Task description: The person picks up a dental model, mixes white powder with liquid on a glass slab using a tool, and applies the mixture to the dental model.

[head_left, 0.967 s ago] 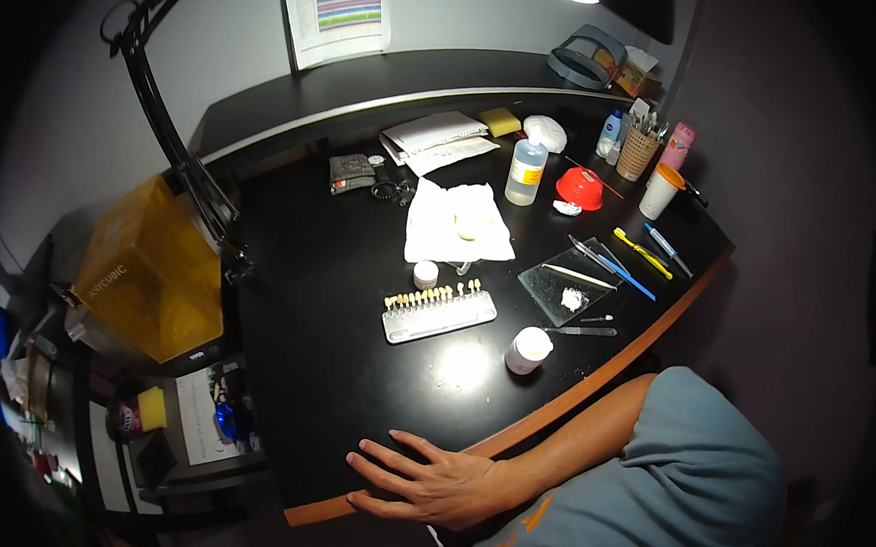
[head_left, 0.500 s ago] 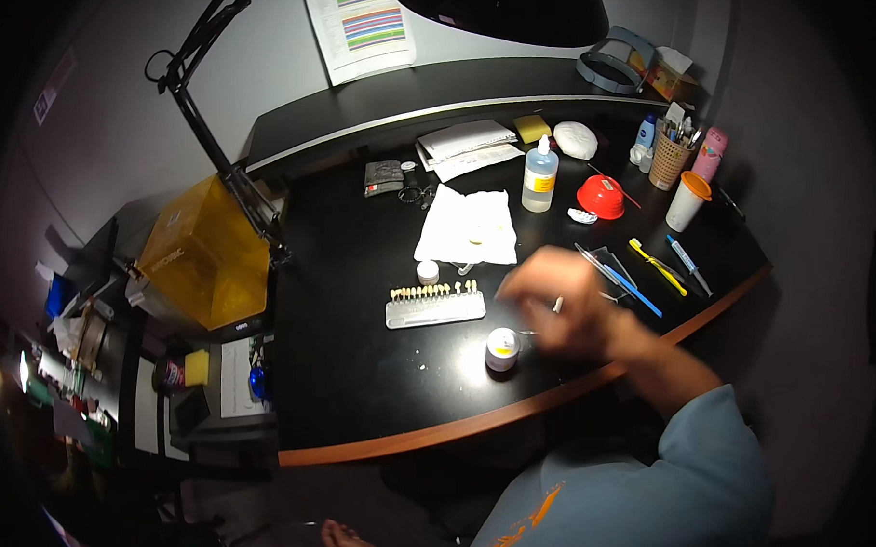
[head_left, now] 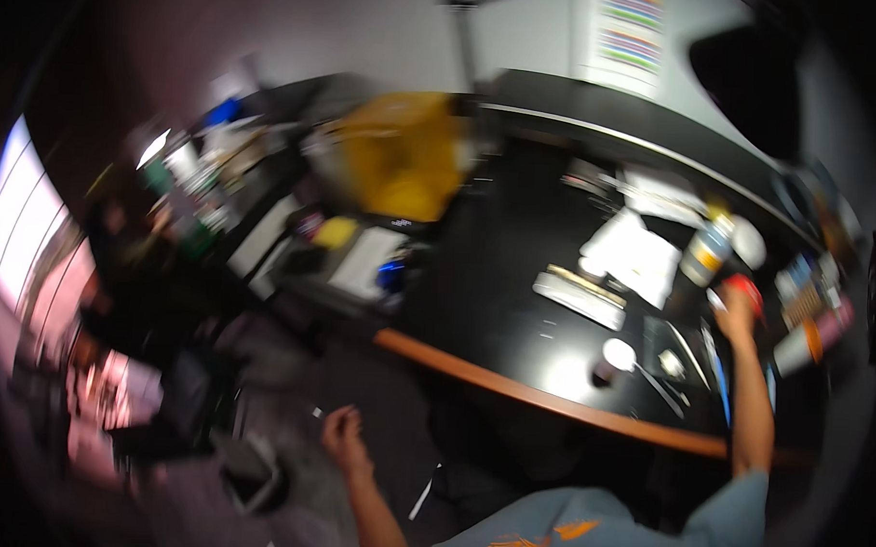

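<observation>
My left hand [head_left: 347, 442] hangs off the table's front left, fingers curled. A small bright tip [head_left: 318, 413] shows just beyond the fingers; the rest of what they hold is too blurred to name. At the far right of the table my right hand [head_left: 735, 311] is over the red bowl [head_left: 755, 296], its fingers smeared and partly hidden. A small white object [head_left: 715, 299] lies beside them. Nearer to me stand a white-topped jar [head_left: 618, 354] and a dental shade guide [head_left: 580, 300], a white holder with a row of tooth-shaped tabs.
White paper [head_left: 641, 264] lies mid-table beside a clear bottle [head_left: 707, 250]. Thin blue-handled tools [head_left: 718, 375] lie near my right forearm. A white cup with orange lid [head_left: 798, 352] lies toward the right edge. A yellow box [head_left: 403, 157] stands left; a lamp shade [head_left: 748, 87] hangs above.
The view has swung left and is blurred. My right hand has gone from above the table near the jar to the red bowl. My left hand shows more fully.
</observation>
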Demonstrator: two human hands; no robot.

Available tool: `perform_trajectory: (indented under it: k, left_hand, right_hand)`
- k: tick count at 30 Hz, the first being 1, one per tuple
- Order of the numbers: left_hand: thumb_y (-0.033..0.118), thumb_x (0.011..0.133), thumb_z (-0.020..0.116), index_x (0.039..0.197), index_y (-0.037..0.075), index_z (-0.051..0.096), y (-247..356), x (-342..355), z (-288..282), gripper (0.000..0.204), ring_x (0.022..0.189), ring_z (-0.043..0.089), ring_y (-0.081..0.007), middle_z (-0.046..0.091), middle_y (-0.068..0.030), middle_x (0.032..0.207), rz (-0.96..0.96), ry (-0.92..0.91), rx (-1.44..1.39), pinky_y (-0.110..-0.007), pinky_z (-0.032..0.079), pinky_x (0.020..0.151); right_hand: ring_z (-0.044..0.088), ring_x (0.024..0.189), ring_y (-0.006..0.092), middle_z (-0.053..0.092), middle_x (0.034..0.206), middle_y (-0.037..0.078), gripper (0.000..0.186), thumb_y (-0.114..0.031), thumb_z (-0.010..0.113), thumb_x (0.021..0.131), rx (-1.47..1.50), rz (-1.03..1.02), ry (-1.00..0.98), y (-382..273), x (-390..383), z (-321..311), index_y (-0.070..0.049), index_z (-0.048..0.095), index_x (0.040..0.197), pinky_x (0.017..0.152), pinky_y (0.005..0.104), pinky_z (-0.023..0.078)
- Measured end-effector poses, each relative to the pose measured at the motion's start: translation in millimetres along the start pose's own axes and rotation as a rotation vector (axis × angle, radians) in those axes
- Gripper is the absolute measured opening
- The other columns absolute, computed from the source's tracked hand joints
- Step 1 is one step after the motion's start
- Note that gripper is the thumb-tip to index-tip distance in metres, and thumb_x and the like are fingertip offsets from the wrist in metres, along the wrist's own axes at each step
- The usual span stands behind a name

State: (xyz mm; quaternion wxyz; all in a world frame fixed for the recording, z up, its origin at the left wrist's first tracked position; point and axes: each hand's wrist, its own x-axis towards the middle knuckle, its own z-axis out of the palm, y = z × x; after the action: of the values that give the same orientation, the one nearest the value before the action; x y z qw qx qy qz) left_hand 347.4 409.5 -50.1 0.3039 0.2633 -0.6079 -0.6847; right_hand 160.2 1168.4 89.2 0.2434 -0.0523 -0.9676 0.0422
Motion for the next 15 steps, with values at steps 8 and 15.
perform_trajectory:
  k: [8, 15]
  left_hand:
    - [0.002, 0.1, 0.075, 0.106, 0.002, 0.072, 88.1, -51.3, 69.6, 0.007, 0.08, 0.055, -0.0015, 0.064, 0.0049, 0.089, 0.156, -0.143, -0.078, -0.019, 0.043, 0.072]
    - [0.005, 0.106, 0.069, 0.133, -0.002, 0.065, 163.4, -97.3, 146.7, 0.028, 0.104, 0.068, -0.0096, 0.073, -0.0075, 0.114, 0.22, -0.83, -0.2, -0.025, 0.053, 0.093]
  right_hand:
    - [0.079, 0.09, 0.0277, 0.079, 0.099, 0.022, 0.043, 0.012, 0.08, 0.078, 0.357, 0.035, 0.019, -54.9, 15.7, -60.4, 0.005, 0.075, 0.12, 0.084, 0.0362, 0.061]
    - [0.079, 0.088, 0.0188, 0.082, 0.099, 0.015, 0.057, 0.012, 0.082, 0.078, 0.769, -0.345, -0.148, -240.0, -19.7, -169.2, 0.002, 0.071, 0.133, 0.08, 0.0302, 0.062]
